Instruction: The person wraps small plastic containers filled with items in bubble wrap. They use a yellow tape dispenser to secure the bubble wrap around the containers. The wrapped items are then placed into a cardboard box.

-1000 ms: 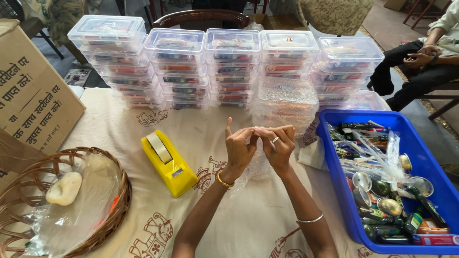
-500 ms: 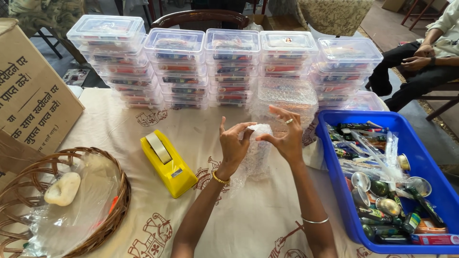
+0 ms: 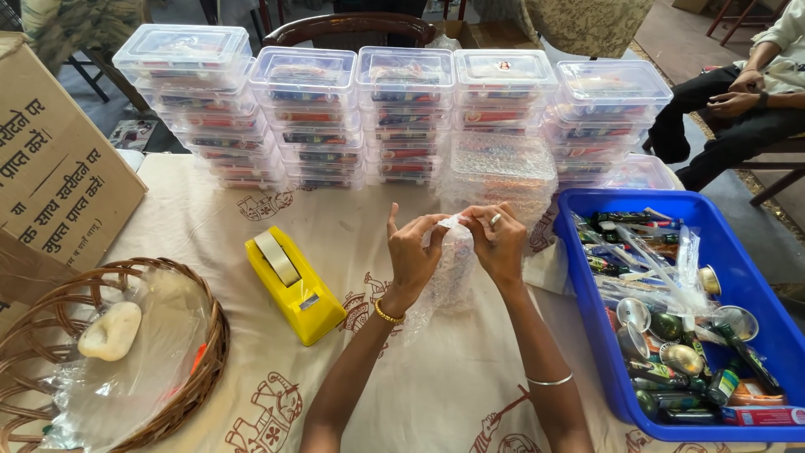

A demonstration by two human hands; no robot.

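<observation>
My left hand (image 3: 412, 252) and my right hand (image 3: 498, 239) are raised together over the middle of the table. Both pinch the top of a small bundle wrapped in clear bubble wrap (image 3: 453, 264), which hangs down between them. What is inside the wrap is hidden. A yellow tape dispenser (image 3: 293, 283) lies on the printed cream tablecloth (image 3: 436, 386), just left of my left hand. Loose bubble wrap (image 3: 503, 172) is piled behind my hands.
Stacks of clear lidded plastic boxes (image 3: 407, 113) line the far side. A blue tray (image 3: 759, 302) of small bottles, tins and packets sits at the right. A wicker basket (image 3: 210, 335) with a plastic bag and a pale lump is at the left, beside a cardboard box (image 3: 50, 168). Another person (image 3: 746, 101) sits at the far right.
My hands dropped a little and drew close again after the right hand had lifted. The bubble-wrapped bundle stays held between them.
</observation>
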